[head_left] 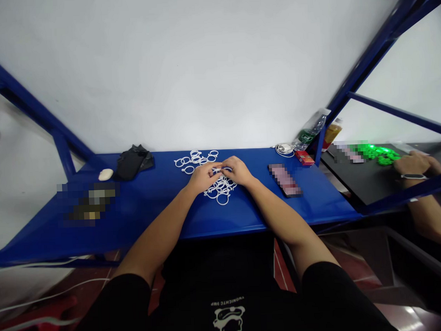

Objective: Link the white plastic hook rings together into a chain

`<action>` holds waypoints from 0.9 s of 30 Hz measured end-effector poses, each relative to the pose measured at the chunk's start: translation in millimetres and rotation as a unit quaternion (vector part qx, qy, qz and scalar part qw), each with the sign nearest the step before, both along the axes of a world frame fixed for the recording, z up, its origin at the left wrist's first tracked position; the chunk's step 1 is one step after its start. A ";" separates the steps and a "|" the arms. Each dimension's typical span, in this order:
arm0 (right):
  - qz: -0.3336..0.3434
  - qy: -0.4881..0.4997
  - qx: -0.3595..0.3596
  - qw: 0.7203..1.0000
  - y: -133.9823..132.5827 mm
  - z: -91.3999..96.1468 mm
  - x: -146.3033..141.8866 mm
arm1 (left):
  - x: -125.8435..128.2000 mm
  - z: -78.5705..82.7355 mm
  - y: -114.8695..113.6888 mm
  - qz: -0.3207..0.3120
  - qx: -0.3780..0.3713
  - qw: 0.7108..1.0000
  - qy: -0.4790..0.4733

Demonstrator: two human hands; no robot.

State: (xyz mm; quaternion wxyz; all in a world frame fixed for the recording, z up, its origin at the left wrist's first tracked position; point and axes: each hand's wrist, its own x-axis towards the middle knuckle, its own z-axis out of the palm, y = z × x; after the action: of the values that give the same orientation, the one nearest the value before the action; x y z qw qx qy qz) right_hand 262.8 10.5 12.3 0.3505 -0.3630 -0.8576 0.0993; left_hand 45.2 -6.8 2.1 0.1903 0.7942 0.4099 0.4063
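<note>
Fingers (229, 162) amid rings (221, 186) (bottle (311, 129) rightward).

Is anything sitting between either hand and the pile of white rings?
Nothing visible does. The left hand and right hand are right at the white rings on the blue table. The black bag lies off to the left and the red box to the right.

Pale wall (188, 65), blue metal frame (376, 54), blue table (145, 199), black table (362, 182) alongside, reddish tiled floor (281, 269)
</note>
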 end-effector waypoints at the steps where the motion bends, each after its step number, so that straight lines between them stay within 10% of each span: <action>1: 0.006 -0.004 0.004 1.000 -0.6 0.9 -0.6 | -1.3 -0.1 2.2 0.002 0.005 1.000 -0.016; 13: -0.022 -0.034 -0.023 0.999 4.1 -3.3 2.7 | -66.6 12.8 34.7 0.283 -0.077 0.952 0.090; 27: -0.080 -0.100 -0.078 0.989 -0.5 -0.8 1.8 | -61.0 0.5 36.2 0.218 -0.143 0.948 0.184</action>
State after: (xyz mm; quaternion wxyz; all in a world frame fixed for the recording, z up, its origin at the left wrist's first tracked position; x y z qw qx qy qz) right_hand 264.7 10.0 11.5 0.2404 -0.4649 -0.8462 0.1006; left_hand -15.7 29.4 2.6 0.1301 0.7109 0.6546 0.2216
